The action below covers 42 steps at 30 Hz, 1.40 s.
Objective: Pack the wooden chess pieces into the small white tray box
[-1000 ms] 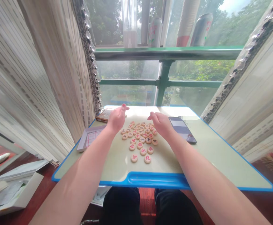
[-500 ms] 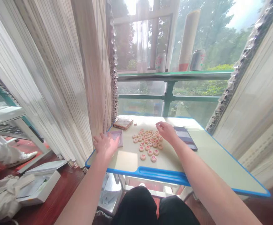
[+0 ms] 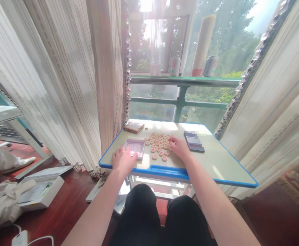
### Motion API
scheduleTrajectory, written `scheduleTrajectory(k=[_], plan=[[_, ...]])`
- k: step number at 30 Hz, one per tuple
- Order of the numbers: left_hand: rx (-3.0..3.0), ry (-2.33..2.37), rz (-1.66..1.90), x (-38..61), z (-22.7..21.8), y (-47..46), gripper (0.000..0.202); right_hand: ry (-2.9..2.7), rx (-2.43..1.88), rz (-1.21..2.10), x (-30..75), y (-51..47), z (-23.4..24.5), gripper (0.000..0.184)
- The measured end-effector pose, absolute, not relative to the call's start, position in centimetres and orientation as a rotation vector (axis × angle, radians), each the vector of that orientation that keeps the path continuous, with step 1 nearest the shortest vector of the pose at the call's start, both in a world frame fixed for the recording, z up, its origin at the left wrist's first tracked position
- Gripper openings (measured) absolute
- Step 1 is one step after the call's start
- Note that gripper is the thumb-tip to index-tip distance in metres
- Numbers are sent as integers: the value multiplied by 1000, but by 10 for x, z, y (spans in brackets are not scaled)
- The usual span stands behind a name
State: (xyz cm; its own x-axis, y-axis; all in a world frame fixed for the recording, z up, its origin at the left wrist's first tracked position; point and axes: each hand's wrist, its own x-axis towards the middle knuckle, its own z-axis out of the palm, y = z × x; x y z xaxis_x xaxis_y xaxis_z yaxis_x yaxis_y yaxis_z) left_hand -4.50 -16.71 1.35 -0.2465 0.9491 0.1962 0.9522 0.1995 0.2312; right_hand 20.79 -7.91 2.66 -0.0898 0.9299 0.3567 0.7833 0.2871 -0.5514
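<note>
Several round wooden Chinese chess pieces [image 3: 159, 140] with red characters lie in a loose pile mid-table. Left of them is a shallow, pale purple, open box [image 3: 134, 148] with lines on its floor. My left hand [image 3: 122, 160] rests at the box's near-left corner, fingers spread along the left wall and thumb over the near edge. At the pile's right side is my right hand [image 3: 179, 147], its bent fingers close together and touching the edge pieces. Whatever sits under those fingertips is hidden.
Behind the box lies a brown-edged flat box [image 3: 134, 126], with a single piece [image 3: 146, 127] beside it. A dark phone [image 3: 194, 141] lies to the right. The blue-edged table [image 3: 229, 167] stands against the window railing [image 3: 187, 81]; curtains hang on both sides.
My left hand has come down onto the purple box, which has shifted right toward the pile. My right hand has lowered from above the pile to its right edge. The camera view has shifted.
</note>
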Motion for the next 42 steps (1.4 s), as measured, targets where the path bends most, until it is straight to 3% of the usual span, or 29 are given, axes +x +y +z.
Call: scheduleTrajectory(k=[13,36,42], plan=[[-1970,-2296,-1061,-56,-7,-173,61,-1995,-1705,202,209,-73,18,27],[-2220,-2222,-1025,-78,0,-148,44,-2078,-1781,158,205,-69,19,29],[-2252,-2311,-1277,-81,-2,-150,74,-2040,-1784,195,205,-70,19,25]])
